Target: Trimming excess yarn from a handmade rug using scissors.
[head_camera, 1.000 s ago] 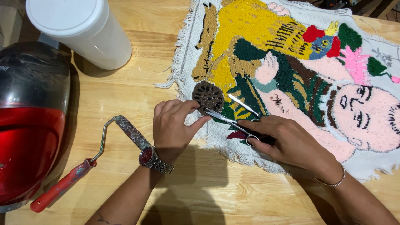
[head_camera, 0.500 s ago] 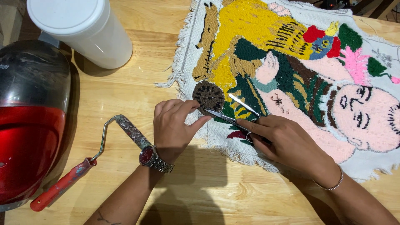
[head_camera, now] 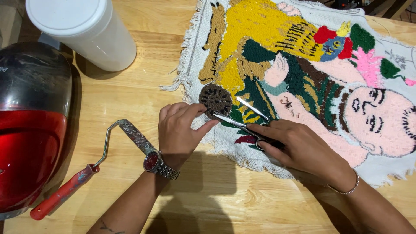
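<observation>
At the far left of the wooden desk (head_camera: 130,82) sits a red and dark vacuum cleaner (head_camera: 30,125), with a white tub (head_camera: 82,30) behind it and a red-handled paint roller (head_camera: 86,169) lying in front. The left hand (head_camera: 180,132) pinches the tufted rug's (head_camera: 303,73) fringed edge beside a brown round patch (head_camera: 215,99). The right hand (head_camera: 299,147) grips open scissors (head_camera: 242,118), blades at that patch.

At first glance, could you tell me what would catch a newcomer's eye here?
The colourful tufted rug fills the upper right of the wooden table. At its lower edge, the right hand holds open scissors while the left hand pinches the edge. A red helmet sits far left.
</observation>
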